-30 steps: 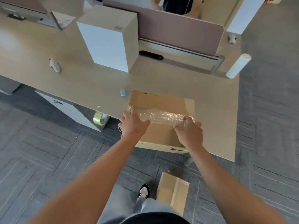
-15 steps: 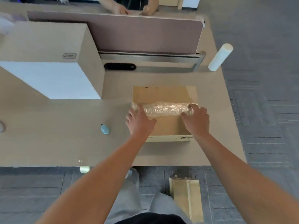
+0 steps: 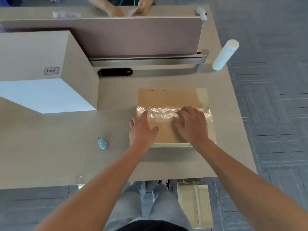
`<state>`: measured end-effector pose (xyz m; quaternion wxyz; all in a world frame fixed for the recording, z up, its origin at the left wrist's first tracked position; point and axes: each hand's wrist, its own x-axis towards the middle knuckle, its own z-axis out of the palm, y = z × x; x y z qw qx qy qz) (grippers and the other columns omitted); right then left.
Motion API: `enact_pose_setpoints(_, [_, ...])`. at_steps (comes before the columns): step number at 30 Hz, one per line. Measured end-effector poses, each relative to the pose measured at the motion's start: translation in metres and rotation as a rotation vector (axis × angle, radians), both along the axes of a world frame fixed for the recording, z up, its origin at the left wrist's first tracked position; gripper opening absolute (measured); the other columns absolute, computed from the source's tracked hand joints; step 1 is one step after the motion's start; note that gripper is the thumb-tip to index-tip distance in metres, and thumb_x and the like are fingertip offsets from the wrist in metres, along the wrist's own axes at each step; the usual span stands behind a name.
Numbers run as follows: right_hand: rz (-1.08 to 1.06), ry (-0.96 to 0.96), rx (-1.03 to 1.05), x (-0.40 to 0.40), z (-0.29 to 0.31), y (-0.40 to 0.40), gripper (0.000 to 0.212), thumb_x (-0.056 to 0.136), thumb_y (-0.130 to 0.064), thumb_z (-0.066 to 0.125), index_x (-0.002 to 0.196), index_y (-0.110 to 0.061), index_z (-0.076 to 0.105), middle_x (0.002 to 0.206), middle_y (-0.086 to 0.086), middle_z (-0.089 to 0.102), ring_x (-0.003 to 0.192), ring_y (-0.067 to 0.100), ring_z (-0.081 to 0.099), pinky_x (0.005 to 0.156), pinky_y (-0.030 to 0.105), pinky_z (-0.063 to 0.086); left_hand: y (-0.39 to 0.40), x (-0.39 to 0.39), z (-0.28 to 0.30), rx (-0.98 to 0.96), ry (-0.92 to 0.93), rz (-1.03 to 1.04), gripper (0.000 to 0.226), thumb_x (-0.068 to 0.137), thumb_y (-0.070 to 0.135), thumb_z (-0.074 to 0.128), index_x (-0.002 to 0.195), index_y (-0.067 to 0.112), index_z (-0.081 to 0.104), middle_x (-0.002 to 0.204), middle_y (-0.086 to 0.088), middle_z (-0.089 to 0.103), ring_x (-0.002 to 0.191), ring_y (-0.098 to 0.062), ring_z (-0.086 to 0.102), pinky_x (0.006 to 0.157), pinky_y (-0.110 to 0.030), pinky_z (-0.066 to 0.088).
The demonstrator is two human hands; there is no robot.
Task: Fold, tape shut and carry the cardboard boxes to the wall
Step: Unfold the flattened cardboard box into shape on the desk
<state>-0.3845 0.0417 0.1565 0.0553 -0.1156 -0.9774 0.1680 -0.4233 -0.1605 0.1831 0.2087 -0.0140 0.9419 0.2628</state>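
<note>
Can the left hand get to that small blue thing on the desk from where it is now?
Probably yes. The left hand lies flat on the cardboard box's left edge, and the small blue object sits just to its left on bare desk, with nothing between them. The hand holds nothing.

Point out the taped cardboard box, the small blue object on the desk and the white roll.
Cardboard box (image 3: 168, 97), head view: bare far part of its top.
Small blue object (image 3: 102, 143), head view: its middle.
White roll (image 3: 225, 55), head view: mid-length of its side.
</note>
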Motion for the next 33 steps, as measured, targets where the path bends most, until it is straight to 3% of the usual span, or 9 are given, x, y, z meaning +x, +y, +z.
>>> enact_pose_setpoints(3, [0.026,-0.008,-0.006,-0.001,0.005,0.001,0.034,0.092,-0.050,0.065,0.095,-0.017,0.068,0.108,-0.002,0.067,0.100,0.027,0.063,0.097,0.040,0.044,0.000,0.008,0.006,-0.059,0.053,0.005,0.082,0.089,0.039,0.066,0.159,0.028,0.025,0.169,-0.008,0.006,0.153,-0.030,0.016,0.119,-0.047,0.030])
enact_pose_setpoints(6, [0.070,-0.032,-0.034,-0.002,0.019,0.007,0.035,0.087,-0.049,0.071,0.098,-0.016,0.068,0.105,0.000,0.068,0.098,0.029,0.063,0.097,0.042,0.046,0.002,0.014,0.018,-0.076,0.175,-0.017,0.075,0.092,0.038,0.065,0.157,0.022,0.030,0.171,-0.009,0.007,0.158,-0.028,0.007,0.126,-0.047,0.018])
enact_pose_setpoints(11, [0.156,0.023,-0.073,0.016,0.050,0.019,0.041,0.085,-0.047,0.065,0.114,-0.020,0.072,0.109,0.001,0.065,0.104,0.030,0.062,0.094,0.044,0.045,0.016,0.014,0.061,0.154,0.372,-0.041,0.053,0.096,0.030,0.063,0.146,0.018,0.049,0.152,-0.005,0.048,0.143,-0.028,0.041,0.120,-0.046,0.030])
enact_pose_setpoints(14, [0.220,-0.007,-0.036,0.035,0.073,0.025,0.047,0.090,-0.047,0.068,0.131,-0.024,0.067,0.109,-0.001,0.066,0.104,0.028,0.064,0.096,0.042,0.043,0.028,0.011,0.087,0.046,0.342,-0.143,0.043,0.102,0.038,0.054,0.140,0.020,0.056,0.135,-0.002,0.064,0.127,-0.027,0.056,0.119,-0.047,0.030])
enact_pose_setpoints(18, [0.187,-0.059,-0.037,0.064,0.106,0.033,0.045,0.098,-0.051,0.061,0.136,-0.027,0.062,0.117,-0.004,0.072,0.106,0.025,0.067,0.092,0.039,0.049,0.037,0.014,0.111,-0.088,0.245,-0.177,0.037,0.104,0.043,0.041,0.113,0.016,0.065,0.101,-0.005,0.070,0.093,-0.031,0.066,0.094,-0.045,0.052])
enact_pose_setpoints(21, [0.130,-0.130,-0.084,0.082,0.120,0.043,0.035,0.104,-0.051,0.047,0.118,-0.027,0.068,0.098,-0.008,0.072,0.093,0.020,0.067,0.082,0.039,0.055,0.034,0.027,0.118,-0.103,0.184,-0.140,0.038,0.106,0.037,0.035,0.100,0.013,0.064,0.093,-0.008,0.064,0.083,-0.032,0.064,0.079,-0.043,0.057])
enact_pose_setpoints(26, [0.116,-0.163,-0.061,0.087,0.105,0.054,0.035,0.105,-0.043,0.043,0.100,-0.017,0.066,0.100,-0.001,0.065,0.094,0.024,0.063,0.080,0.040,0.054,0.018,0.058,0.089,-0.149,-0.029,-0.138,0.033,0.103,0.036,0.034,0.100,0.017,0.061,0.095,-0.008,0.067,0.086,-0.030,0.064,0.083,-0.040,0.056])
enact_pose_setpoints(30, [0.128,-0.249,-0.076,0.079,0.081,0.049,0.037,0.105,-0.042,0.048,0.133,-0.022,0.063,0.134,0.000,0.060,0.126,0.024,0.055,0.096,0.040,0.050,0.008,0.089,0.052,-0.053,-0.190,-0.161,0.036,0.104,0.035,0.040,0.134,0.023,0.055,0.101,-0.001,0.065,0.090,-0.023,0.065,0.088,-0.043,0.058])
enact_pose_setpoints(33, [0.126,-0.287,-0.096,0.070,0.065,0.044,0.045,0.104,-0.041,0.050,0.147,-0.026,0.054,0.140,0.004,0.053,0.139,0.025,0.042,0.103,0.043,0.048,0.005,0.103,0.037,-0.025,-0.178,-0.170,0.046,0.103,0.038,0.044,0.146,0.026,0.042,0.119,-0.002,0.062,0.099,-0.022,0.064,0.090,-0.045,0.057])
